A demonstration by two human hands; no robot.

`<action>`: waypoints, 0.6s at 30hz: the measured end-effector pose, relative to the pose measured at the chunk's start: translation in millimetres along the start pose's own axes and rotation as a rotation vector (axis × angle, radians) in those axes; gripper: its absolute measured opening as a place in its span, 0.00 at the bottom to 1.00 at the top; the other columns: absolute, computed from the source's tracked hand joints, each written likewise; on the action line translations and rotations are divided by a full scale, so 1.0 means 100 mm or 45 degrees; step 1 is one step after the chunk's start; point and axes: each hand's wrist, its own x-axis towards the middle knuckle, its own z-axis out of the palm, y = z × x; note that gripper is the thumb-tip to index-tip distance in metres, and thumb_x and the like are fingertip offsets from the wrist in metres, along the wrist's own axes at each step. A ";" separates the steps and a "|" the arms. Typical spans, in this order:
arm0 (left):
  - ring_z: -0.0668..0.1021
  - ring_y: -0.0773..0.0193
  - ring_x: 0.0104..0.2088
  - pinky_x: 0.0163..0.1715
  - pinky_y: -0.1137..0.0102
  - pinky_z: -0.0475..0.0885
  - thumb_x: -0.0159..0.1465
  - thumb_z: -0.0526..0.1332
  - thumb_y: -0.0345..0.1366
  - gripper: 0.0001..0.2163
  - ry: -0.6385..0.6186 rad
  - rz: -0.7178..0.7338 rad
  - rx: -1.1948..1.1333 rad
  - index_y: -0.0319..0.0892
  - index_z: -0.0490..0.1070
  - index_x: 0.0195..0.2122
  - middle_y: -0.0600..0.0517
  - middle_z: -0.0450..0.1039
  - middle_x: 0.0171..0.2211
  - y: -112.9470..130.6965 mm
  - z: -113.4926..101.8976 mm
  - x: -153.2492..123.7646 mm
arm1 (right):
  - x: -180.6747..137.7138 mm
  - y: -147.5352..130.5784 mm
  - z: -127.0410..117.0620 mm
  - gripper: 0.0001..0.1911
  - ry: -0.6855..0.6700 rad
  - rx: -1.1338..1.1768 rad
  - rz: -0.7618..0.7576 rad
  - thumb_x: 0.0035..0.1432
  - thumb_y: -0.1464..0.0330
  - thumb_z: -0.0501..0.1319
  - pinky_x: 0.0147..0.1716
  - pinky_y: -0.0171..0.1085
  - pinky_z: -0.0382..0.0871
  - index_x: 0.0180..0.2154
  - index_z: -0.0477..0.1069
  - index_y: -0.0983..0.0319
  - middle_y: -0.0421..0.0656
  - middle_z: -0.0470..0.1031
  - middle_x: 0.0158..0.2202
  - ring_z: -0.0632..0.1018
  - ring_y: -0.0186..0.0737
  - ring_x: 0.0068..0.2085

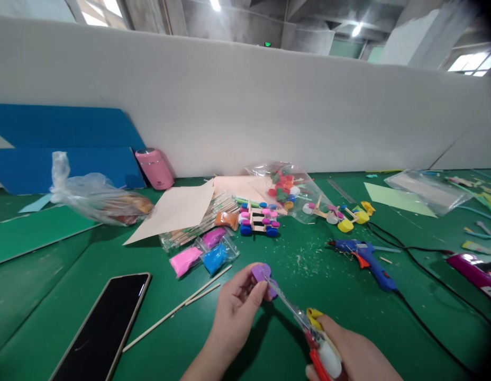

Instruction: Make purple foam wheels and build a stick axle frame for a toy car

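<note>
My left hand (233, 309) pinches a small purple foam piece (261, 273) between thumb and fingers, low in the middle of the view. My right hand (348, 354) grips a pair of scissors (309, 323) with red and yellow handles. The scissor blades reach up and left to the purple piece and touch its right edge. Both hands hover just above the green table (309, 264).
A black phone (100, 330) lies at the lower left beside thin wooden sticks (178, 307). A blue glue gun (366, 256) with a black cord lies to the right. Behind are clay bags (203, 254), a stick-and-cap toy car (259, 218), a bag of caps (287, 188), paper sheets and a pink cup (154, 168).
</note>
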 end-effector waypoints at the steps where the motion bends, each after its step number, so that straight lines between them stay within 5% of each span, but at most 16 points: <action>1: 0.74 0.66 0.27 0.29 0.73 0.69 0.56 0.60 0.37 0.12 0.026 0.017 0.004 0.38 0.69 0.40 0.51 0.72 0.26 -0.01 0.00 0.00 | 0.00 -0.01 -0.01 0.13 -0.016 -0.009 -0.007 0.45 0.62 0.58 0.25 0.34 0.63 0.33 0.64 0.61 0.44 0.73 0.27 0.73 0.41 0.26; 18: 0.76 0.64 0.29 0.30 0.72 0.72 0.53 0.62 0.35 0.13 0.207 0.100 -0.053 0.40 0.71 0.40 0.51 0.75 0.29 -0.06 0.06 -0.04 | 0.03 -0.02 0.00 0.08 0.008 -0.030 -0.074 0.45 0.64 0.57 0.21 0.32 0.59 0.29 0.61 0.60 0.42 0.72 0.23 0.72 0.40 0.23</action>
